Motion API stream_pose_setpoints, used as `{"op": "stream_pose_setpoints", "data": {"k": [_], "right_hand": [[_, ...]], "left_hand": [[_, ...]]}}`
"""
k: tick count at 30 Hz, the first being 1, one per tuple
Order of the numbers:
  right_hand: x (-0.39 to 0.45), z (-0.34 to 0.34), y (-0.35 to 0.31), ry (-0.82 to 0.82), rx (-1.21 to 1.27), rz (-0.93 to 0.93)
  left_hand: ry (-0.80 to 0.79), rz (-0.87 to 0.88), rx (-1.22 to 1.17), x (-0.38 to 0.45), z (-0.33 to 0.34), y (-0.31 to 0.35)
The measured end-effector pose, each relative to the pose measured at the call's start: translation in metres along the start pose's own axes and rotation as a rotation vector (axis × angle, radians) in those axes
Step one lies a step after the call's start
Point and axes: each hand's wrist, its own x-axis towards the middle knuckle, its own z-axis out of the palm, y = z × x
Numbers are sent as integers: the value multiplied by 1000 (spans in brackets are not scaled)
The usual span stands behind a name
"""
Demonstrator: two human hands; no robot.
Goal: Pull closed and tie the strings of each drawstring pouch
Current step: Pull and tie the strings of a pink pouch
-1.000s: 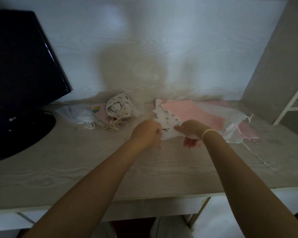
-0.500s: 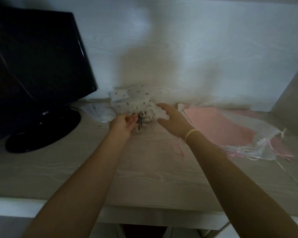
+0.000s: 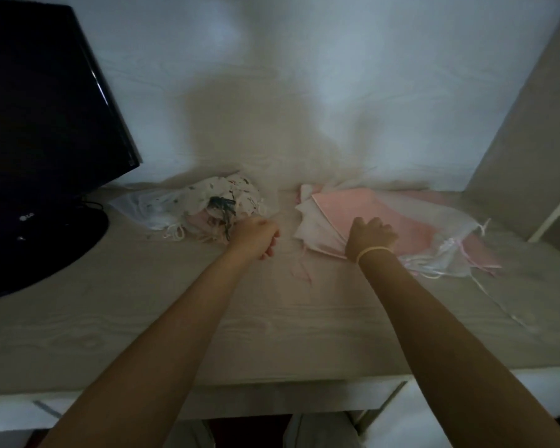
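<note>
Open tabletop [image 3: 272, 334] along the near edge and between both piles. Blocked left by monitor [image 3: 46, 101] and base [image 3: 39, 250]; right by sheer pouches [image 3: 434, 234], trailing ribbon [image 3: 498, 305].

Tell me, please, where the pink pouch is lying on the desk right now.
In the head view the pink pouch lies flat at the back right of the desk, atop the stack beside the sheer pouch, with the right hand on its near edge.

Monitor [image 3: 39, 130] cut off at left — left hand's [image 3: 256, 236] grip hidden.
</note>
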Motion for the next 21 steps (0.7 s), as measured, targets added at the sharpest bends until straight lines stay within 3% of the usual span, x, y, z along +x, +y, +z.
{"op": "stream_pose_setpoints", "data": {"k": [3, 8, 14, 18, 21], "right_hand": [[-1, 1, 28, -48, -13, 17], [-4, -4, 61, -25, -106, -51], [-2, -11, 86, -75, -19, -140], [-5, -14, 86, 125, 60, -183], [-14, -12, 69, 262, 282, -218]], "left_hand": [[-99, 96, 102, -8, 32, 5], [-180, 61, 25, -16, 68, 7], [-218, -10, -154, -29, 86, 4], [-210, -59, -240, -29, 82, 4], [-234, -116, -317, -31, 81, 4]]}}
